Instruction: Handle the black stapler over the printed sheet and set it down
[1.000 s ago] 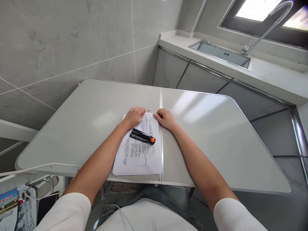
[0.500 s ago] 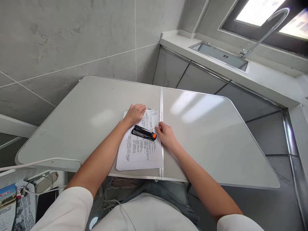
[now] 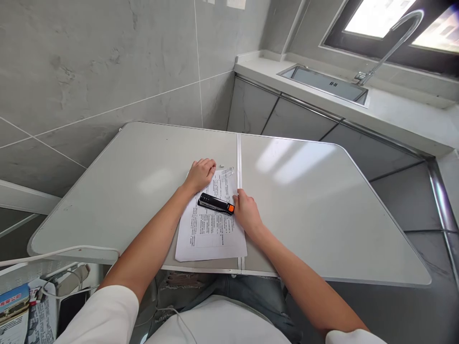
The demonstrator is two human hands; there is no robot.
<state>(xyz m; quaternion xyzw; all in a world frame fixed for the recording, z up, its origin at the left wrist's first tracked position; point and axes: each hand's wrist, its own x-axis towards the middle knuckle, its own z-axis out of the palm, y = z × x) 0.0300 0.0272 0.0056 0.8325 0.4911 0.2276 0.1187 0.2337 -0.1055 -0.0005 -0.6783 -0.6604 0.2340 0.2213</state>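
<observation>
A black stapler (image 3: 215,203) with an orange end lies slantwise on printed paper sheets (image 3: 211,246). My left hand (image 3: 201,174) rests on the upper left edge of the sheets, fingers curled; what they hold, if anything, is hidden. Against the right edge of the paper, beside the stapler's orange end, is my right hand (image 3: 247,210). Its fingers are bent and closed, and I cannot tell what is inside them. Silvery strips that look like staples (image 3: 227,173) lie at the top right of the paper. A tiny metallic piece (image 3: 221,166) sits just beyond the sheets.
The pale folding table (image 3: 304,224) has a metal seam down its middle. Beyond it stand a tiled wall (image 3: 107,57) and a counter with a sink (image 3: 322,83) and faucet (image 3: 394,45). A white cable (image 3: 71,248) crosses the left edge, above a cart holding papers (image 3: 14,310).
My right hand has shifted slightly and now sits closer to the stapler's orange end. The stapler looks flatter, with less of a gap between its arms. My left hand stays on the paper.
</observation>
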